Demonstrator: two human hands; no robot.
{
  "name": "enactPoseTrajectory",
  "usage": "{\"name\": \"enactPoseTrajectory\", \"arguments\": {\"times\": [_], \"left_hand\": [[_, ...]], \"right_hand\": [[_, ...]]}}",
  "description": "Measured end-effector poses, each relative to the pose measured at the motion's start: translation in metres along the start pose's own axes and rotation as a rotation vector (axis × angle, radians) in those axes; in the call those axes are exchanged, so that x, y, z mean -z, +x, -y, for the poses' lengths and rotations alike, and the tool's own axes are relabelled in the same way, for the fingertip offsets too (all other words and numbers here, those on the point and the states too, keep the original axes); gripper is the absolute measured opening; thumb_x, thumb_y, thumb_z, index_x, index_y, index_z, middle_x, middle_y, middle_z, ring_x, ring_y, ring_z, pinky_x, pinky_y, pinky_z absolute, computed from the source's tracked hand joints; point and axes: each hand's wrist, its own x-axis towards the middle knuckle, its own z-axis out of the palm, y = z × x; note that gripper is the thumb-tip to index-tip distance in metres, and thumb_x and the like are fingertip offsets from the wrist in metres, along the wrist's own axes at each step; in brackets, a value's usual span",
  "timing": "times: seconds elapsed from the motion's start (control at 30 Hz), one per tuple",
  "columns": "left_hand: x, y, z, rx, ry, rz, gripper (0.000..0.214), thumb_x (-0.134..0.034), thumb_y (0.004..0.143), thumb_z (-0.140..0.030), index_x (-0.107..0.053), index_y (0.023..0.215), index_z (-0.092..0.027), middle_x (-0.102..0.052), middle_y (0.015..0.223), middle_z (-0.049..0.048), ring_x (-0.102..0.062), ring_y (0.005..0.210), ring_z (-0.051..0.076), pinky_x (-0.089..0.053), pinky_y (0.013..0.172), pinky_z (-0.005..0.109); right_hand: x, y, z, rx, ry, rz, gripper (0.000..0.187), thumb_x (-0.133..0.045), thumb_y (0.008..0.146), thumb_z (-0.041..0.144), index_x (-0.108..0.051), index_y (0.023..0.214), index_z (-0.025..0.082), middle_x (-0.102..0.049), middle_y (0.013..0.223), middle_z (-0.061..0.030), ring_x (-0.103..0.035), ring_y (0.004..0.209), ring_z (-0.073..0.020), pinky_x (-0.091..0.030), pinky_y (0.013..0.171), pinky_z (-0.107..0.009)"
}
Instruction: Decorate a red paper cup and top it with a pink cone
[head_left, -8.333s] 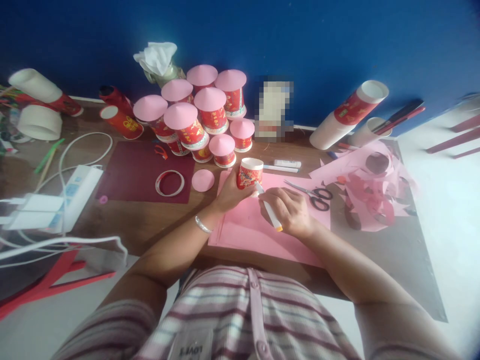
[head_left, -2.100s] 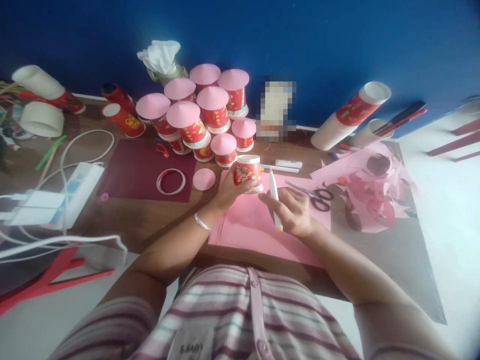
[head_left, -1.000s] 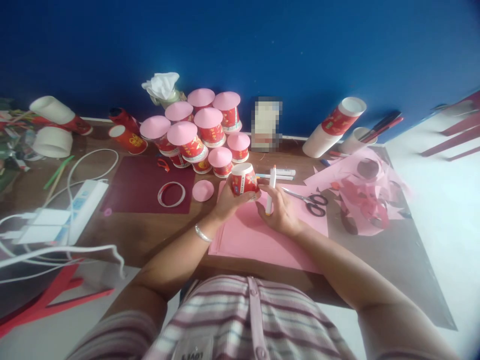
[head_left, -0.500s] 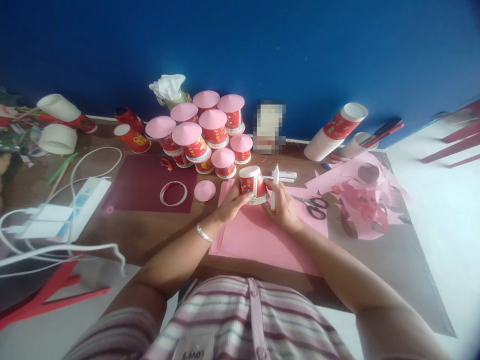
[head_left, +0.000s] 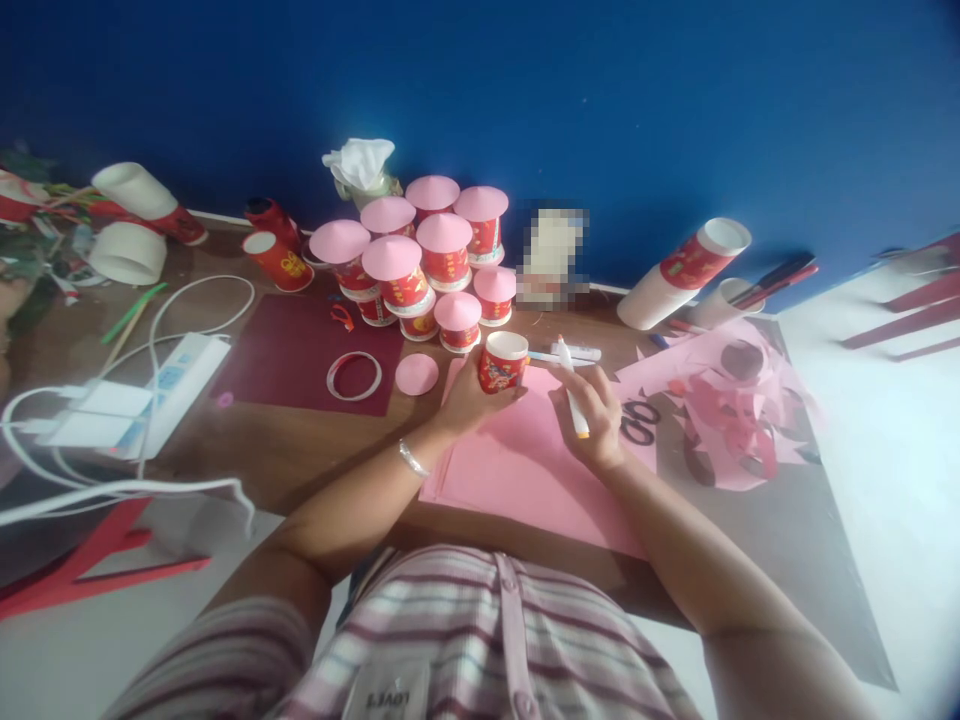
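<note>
My left hand (head_left: 463, 398) is wrapped round a small red printed paper cup (head_left: 502, 372), its round white end facing up, just above the pink paper sheets (head_left: 540, 490). To the right of the cup, apart from it, my right hand (head_left: 598, 412) grips a white marker (head_left: 577, 412) with an orange lower end. The marker is tilted, and fingers cover part of it. Beyond the hands lie more markers (head_left: 577, 352). Scissors (head_left: 640, 422) are partly hidden by my right hand. A pink paper cone (head_left: 417, 374) rests left of my left hand.
Several red cups with pink cone tops (head_left: 392, 260) stand at the back. A tape roll (head_left: 330, 378) lies on maroon paper (head_left: 285, 345). Pink paper scraps (head_left: 724, 440) and stacked cups (head_left: 686, 275) are at the right. A white power strip (head_left: 176, 395) and cables are at the left.
My right hand has let go of the cup and drawn right with the marker, which now leans. The cup has turned in my left hand. The view has shifted slightly.
</note>
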Motion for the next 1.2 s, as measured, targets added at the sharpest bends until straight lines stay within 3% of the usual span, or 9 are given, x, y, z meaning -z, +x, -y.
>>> {"name": "enactPoseTrajectory", "arguments": {"times": [0.17, 0.3, 0.5, 0.73, 0.93, 1.2], "left_hand": [[0.001, -0.002, 0.001, -0.157, 0.268, -0.003, 0.048, -0.084, 0.075, -0.039, -0.058, 0.108, -0.018, -0.072, 0.099, 0.0070, -0.069, 0.089, 0.022, -0.056, 0.079, 0.033], [-0.001, -0.006, -0.001, -0.083, 0.424, -0.028, 0.044, -0.082, 0.072, -0.031, -0.056, 0.105, -0.019, -0.070, 0.091, 0.0029, -0.065, 0.081, 0.020, -0.053, 0.068, 0.030], [-0.005, -0.007, -0.006, -0.028, 0.519, -0.022, 0.046, -0.075, 0.072, -0.023, -0.055, 0.113, -0.021, -0.071, 0.103, 0.0045, -0.067, 0.089, 0.023, -0.054, 0.072, 0.033], [-0.006, -0.009, 0.001, -0.131, 0.665, -0.030, 0.034, -0.067, 0.080, -0.022, -0.054, 0.111, -0.020, -0.072, 0.102, 0.0074, -0.068, 0.088, 0.024, -0.053, 0.070, 0.035], [-0.006, -0.010, 0.011, -0.285, 0.812, -0.061, 0.040, -0.062, 0.085, -0.019, -0.050, 0.123, -0.017, -0.071, 0.110, 0.0108, -0.069, 0.097, 0.026, -0.054, 0.074, 0.035], [-0.005, -0.010, 0.014, -0.278, 0.851, -0.069, 0.042, -0.062, 0.086, -0.021, -0.049, 0.125, -0.017, -0.070, 0.114, 0.0118, -0.069, 0.103, 0.027, -0.054, 0.078, 0.037]], "right_hand": [[0.008, 0.007, 0.015, 0.160, 0.035, 0.043, 0.035, -0.063, 0.093, 0.013, -0.064, 0.127, 0.020, -0.066, 0.091, -0.0070, -0.066, 0.077, -0.0187, -0.056, 0.063, -0.029], [0.005, 0.007, 0.022, 0.234, 0.062, 0.053, 0.033, -0.065, 0.089, 0.007, -0.061, 0.120, 0.016, -0.070, 0.091, -0.0081, -0.067, 0.075, -0.0179, -0.058, 0.064, -0.030], [0.003, 0.005, 0.022, 0.321, 0.021, 0.084, 0.030, -0.063, 0.091, 0.009, -0.059, 0.121, 0.014, -0.071, 0.092, -0.0104, -0.068, 0.075, -0.0186, -0.058, 0.064, -0.031], [0.005, 0.015, 0.032, 0.386, -0.073, 0.122, 0.027, -0.060, 0.093, 0.007, -0.059, 0.120, 0.010, -0.071, 0.089, -0.0120, -0.064, 0.071, -0.0183, -0.054, 0.062, -0.030], [0.004, 0.014, 0.033, 0.410, -0.154, 0.127, 0.020, -0.056, 0.094, 0.007, -0.060, 0.113, 0.013, -0.070, 0.089, -0.0103, -0.062, 0.071, -0.0177, -0.051, 0.061, -0.030], [0.005, 0.017, 0.035, 0.404, -0.173, 0.126, 0.016, -0.058, 0.093, 0.006, -0.061, 0.108, 0.012, -0.069, 0.086, -0.0087, -0.059, 0.069, -0.0166, -0.049, 0.060, -0.030]]}}
